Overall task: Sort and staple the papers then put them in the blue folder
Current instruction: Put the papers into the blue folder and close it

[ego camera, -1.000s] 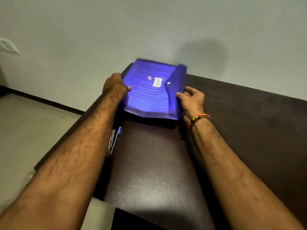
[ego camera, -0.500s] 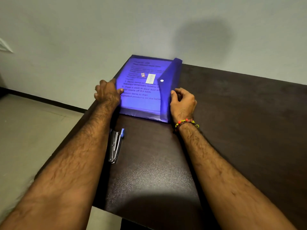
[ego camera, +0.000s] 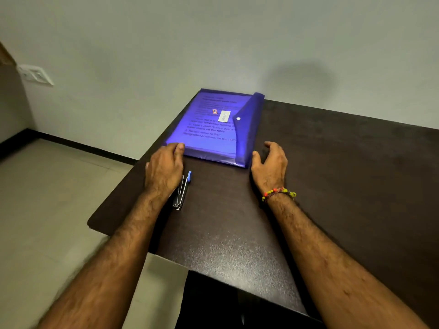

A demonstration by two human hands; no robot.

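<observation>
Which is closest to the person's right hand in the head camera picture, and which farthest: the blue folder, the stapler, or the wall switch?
From the right hand:
1. Blue folder, just to its left on the table; the thumb is almost at the folder's near corner.
2. Stapler, farther left, beside the left hand.
3. Wall switch, far off on the left wall.

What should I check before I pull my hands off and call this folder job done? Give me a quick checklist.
1. Papers inside the blue folder: ok, print shows through the cover.
2. Flap with snap button folded over: ok; whether snapped, cannot tell.
3. Papers stapled: cannot tell.
4. Folder fully on the table: cannot tell, its left edge is at the table's edge.
5. Left hand and right hand empty: ok, both open.
6. Stapler clear of the folder: ok, beside the left hand.
</observation>
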